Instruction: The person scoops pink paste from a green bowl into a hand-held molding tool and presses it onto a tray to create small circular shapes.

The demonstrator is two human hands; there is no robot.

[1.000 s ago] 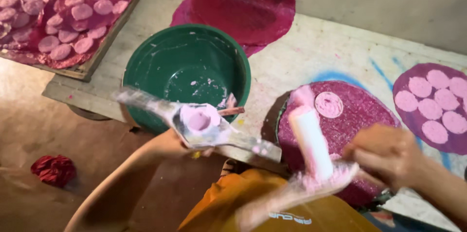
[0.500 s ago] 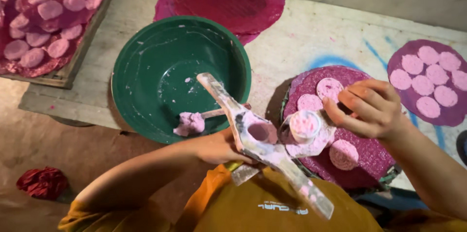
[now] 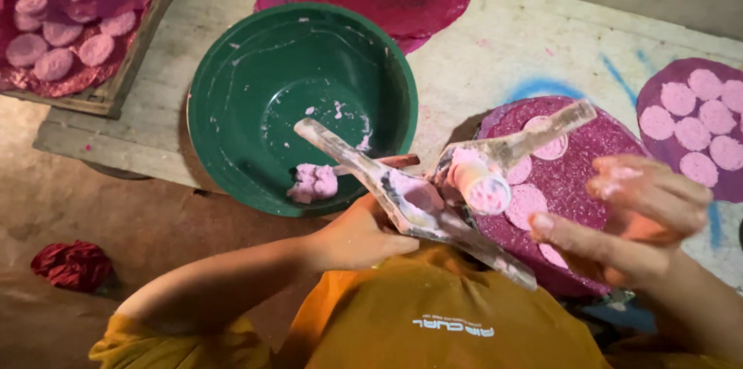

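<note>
Left hand (image 3: 357, 239) closed around the lower arm of a hinged dough press (image 3: 433, 199), held open just below the green bowl (image 3: 232, 90), upper arm with its pink-coated plunger swung toward 2 o'clock. Right hand (image 3: 631, 218) at 3 o'clock of the press, fingers spread and dusted with pink dough, gripping nothing, above the magenta mat (image 3: 596, 160) bearing pink discs (image 3: 526, 202). Lump of pink dough (image 3: 313, 181) resting in the bowl at its 5 o'clock rim; red cloth (image 3: 73, 264) on the floor at 8 o'clock, well apart.
</note>
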